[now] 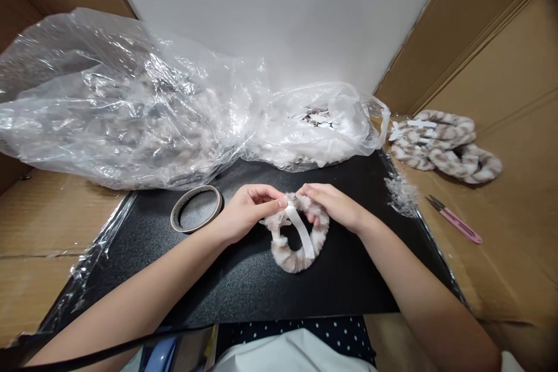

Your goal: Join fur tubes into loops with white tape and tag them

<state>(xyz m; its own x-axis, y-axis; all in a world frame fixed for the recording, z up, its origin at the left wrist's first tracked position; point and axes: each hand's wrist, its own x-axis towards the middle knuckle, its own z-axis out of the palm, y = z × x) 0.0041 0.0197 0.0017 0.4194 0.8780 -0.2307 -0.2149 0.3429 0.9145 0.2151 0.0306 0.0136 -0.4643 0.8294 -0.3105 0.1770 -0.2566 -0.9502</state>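
A fluffy ring-shaped band [294, 258] with white and pale brown patches lies on the black tabletop in front of me. My left hand [255, 206] pinches its upper left edge between thumb and fingers, at the top end of a white strip [300, 231]. That strip runs down across the ring's opening to its lower right side. Curled over the upper right edge, my right hand [329, 203] grips the fluffy band; some of its fingertips show inside the ring. A small pale tip sticks out at the band's left. What lies between the fingertips is partly hidden.
Large clear plastic bags [131, 122] fill the back. A tape roll [196, 209] lies left of my hands. To the right are a clump of thin clear threads [401, 193], pink thread snips [457, 224] and several fluffy bands [453, 145] on cardboard. Cardboard walls [492, 40] flank the table.
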